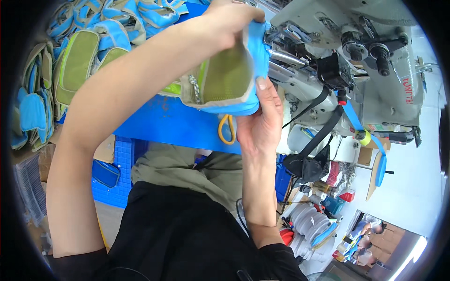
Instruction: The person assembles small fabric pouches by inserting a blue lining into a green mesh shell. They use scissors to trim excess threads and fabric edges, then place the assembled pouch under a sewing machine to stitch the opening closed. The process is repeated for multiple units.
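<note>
Your right hand [262,117] grips the near corner of the bag [229,77], thumb pressed on its blue side [258,56]. Your left hand [236,18] holds the far rim, though some of its fingers are hidden. The bag hangs between your two hands with its blue side against or just beside the metal arm [288,58] of the machine [370,89]; whether it is seated there, you cannot tell from this angle.

The step looks like lining up that edge at the machine. To do it well, hold the wall evenly taut between both hands, turn the bag with your wrists rather than tugging, and let your right thumb stay back from the moving parts.

Watch the orange loop [221,132] dangling just left of your right palm, and the patterned cord [194,89] farther left at the bag's opening: either could get caught underneath. Right of your right hand, a black strap [323,131] and a blue strip [354,117] hang near the machine and could snag your sleeve. Beneath your left forearm [140,72], a heap of bags [79,61] crowds the blue table [164,122], limiting room to swing the work left.
</note>
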The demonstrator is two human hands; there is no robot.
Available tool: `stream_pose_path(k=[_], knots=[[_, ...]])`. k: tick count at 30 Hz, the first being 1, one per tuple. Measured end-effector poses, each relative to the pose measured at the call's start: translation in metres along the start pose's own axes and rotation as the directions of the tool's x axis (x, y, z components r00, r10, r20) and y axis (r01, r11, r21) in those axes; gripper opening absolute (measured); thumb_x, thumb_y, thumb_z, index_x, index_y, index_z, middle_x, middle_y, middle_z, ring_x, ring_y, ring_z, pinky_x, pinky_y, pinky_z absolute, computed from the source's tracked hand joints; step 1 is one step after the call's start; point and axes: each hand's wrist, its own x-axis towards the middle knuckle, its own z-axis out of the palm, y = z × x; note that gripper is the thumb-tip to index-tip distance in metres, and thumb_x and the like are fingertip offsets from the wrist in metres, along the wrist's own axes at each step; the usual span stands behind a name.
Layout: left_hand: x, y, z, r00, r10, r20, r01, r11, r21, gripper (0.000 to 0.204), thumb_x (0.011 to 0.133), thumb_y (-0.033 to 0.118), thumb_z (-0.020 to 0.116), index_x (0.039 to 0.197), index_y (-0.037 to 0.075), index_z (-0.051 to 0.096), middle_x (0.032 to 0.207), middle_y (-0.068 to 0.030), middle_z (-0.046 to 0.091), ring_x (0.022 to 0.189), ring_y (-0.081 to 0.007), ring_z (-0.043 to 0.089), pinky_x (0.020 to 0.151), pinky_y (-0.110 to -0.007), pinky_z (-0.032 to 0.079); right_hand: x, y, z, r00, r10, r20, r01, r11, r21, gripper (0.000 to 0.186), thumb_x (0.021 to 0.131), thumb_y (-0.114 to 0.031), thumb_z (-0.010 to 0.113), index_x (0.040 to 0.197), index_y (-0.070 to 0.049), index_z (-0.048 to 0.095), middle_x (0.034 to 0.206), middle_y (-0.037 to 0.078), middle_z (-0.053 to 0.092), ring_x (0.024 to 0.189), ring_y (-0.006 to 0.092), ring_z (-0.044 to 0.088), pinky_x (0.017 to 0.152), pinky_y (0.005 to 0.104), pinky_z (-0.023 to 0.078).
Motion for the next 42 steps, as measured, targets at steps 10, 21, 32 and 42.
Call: stream_pose_path(k=[10, 21, 32, 42], knots=[[0.092, 0.0, -0.011, 0.982, -0.186, 0.043, 0.191, 0.961, -0.2, 0.01, 0.09, 0.004, 0.065, 0.099, -0.001, 0.065, 0.079, -0.0133, 0.068, 0.065, -0.0259, 0.067, 0.061, -0.042, 0.057, 0.016, -0.007, 0.015, 0.993, -0.042, -0.109, 0.04, 0.999, -0.026, 0.014, 0.096, -0.013, 0.071, 0.108, -0.006, 0.07, 0.095, 0.002, 0.073, 0.08, 0.0099, 0.065, 0.07, 0.0246, 0.05], [-0.063, 0.003, -0.06, 0.992, -0.094, 0.089, 0.094, 0.996, 0.014, 0.04, 0.097, 0.037, 0.066, 0.113, 0.001, 0.065, 0.108, -0.0093, 0.068, 0.101, -0.016, 0.064, 0.09, -0.034, 0.051, -0.055, -0.267, -0.041, 0.4, -0.911, 0.103, 0.49, 0.118, -0.863, 0.036, 0.096, -0.01, 0.067, 0.129, 0.001, 0.062, 0.124, 0.013, 0.066, 0.11, 0.0179, 0.063, 0.09, 0.0311, 0.05], [-0.067, -0.019, -0.047, 0.933, 0.177, 0.313, -0.278, 0.907, 0.315, 0.032, 0.102, 0.033, 0.061, 0.106, 0.004, 0.073, 0.105, -0.0035, 0.068, 0.095, -0.0101, 0.061, 0.087, -0.028, 0.048, 0.05, -0.572, -0.172, 0.708, -0.682, -0.181, -0.048, 0.209, -0.977, 0.043, 0.097, -0.031, 0.068, 0.124, 0.002, 0.067, 0.115, 0.01, 0.07, 0.106, 0.0173, 0.065, 0.091, 0.0326, 0.05], [-0.104, -0.052, -0.097, 0.867, 0.436, 0.239, -0.497, 0.772, 0.395, 0.028, 0.103, 0.022, 0.06, 0.117, 0.001, 0.071, 0.119, -0.009, 0.064, 0.105, -0.0173, 0.062, 0.088, -0.032, 0.05, 0.006, -0.582, -0.258, 0.502, -0.854, -0.137, 0.252, 0.296, -0.921, 0.037, 0.103, -0.03, 0.059, 0.124, -0.001, 0.066, 0.119, 0.011, 0.069, 0.105, 0.0171, 0.065, 0.094, 0.0333, 0.049]])
